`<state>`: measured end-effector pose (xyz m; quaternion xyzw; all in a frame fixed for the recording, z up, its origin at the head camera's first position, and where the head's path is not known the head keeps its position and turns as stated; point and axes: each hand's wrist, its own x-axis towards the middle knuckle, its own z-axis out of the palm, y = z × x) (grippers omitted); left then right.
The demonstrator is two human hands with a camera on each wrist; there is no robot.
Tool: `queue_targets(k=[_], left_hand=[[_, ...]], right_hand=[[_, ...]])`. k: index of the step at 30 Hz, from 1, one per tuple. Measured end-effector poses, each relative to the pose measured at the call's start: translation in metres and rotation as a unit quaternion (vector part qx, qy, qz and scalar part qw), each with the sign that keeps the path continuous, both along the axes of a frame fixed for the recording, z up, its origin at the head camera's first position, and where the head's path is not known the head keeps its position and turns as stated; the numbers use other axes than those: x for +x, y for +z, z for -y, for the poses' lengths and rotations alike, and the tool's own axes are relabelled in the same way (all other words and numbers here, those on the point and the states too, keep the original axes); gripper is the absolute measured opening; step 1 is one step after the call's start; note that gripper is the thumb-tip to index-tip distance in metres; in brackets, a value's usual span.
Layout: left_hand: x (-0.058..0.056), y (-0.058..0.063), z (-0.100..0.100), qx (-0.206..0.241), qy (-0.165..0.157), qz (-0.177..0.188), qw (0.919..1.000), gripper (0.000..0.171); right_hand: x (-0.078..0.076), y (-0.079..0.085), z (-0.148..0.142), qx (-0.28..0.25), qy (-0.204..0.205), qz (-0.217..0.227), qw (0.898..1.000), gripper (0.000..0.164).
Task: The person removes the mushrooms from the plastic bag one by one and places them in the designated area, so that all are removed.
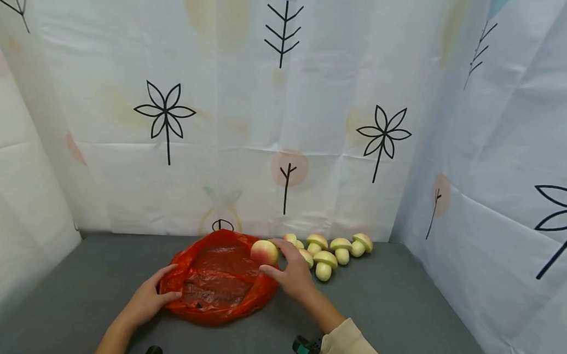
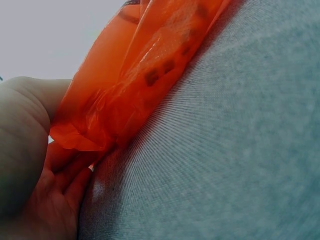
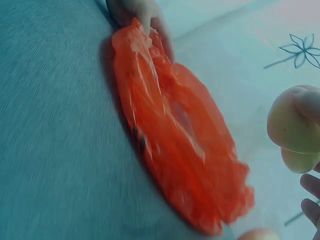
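Observation:
A red plastic bag point(image 1: 204, 315) lies on the dark table with its mouth spread wide towards the head camera. My left hand point(image 1: 149, 297) grips the bag's left rim, the thumb on one side of the film and the fingers on the other, as the left wrist view shows. Over the bag's right edge, my right hand point(image 1: 295, 274) holds a toy-like mushroom point(image 1: 263, 253) between thumb and fingers, its rounded cap yellow flushed with red. The right wrist view shows this mushroom point(image 3: 287, 125) with the thumb pressed on its cap, raised apart from the bag.
Several similar pale yellow-green mushrooms point(image 1: 325, 260) stand or lie grouped at the back of the table, behind and right of my right hand, which partly hides some. White patterned cloth walls point(image 1: 331, 202) enclose the grey table point(image 1: 377, 315) at the back and both sides.

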<state>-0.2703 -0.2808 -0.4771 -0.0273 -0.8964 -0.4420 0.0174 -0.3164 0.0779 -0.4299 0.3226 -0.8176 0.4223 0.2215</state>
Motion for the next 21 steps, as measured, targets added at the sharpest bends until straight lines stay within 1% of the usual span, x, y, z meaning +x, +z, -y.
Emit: queue_targets(k=[6, 11, 16, 18, 21], left_hand=[[0.001, 0.001, 0.000, 0.003, -0.003, 0.002, 1.0000, 0.079], [0.001, 0.003, 0.001, 0.000, -0.002, -0.001, 1.0000, 0.078], [0.002, 0.005, -0.001, -0.009, -0.003, 0.008, 0.9999, 0.080], [0.003, 0.006, -0.002, -0.008, -0.002, 0.009, 0.9999, 0.080], [0.003, 0.005, -0.002, -0.006, -0.002, 0.006, 1.0000, 0.079]], right_hand=[[0.009, -0.005, -0.034, -0.050, -0.041, 0.014, 0.998, 0.058], [0.009, -0.012, -0.059, -0.063, -0.084, -0.012, 0.994, 0.056], [0.012, -0.018, -0.079, -0.085, -0.117, -0.020, 0.989, 0.057], [0.011, -0.018, -0.086, -0.086, -0.127, -0.022, 0.988, 0.058], [0.009, -0.017, -0.096, -0.076, -0.142, -0.044, 0.986, 0.057]])
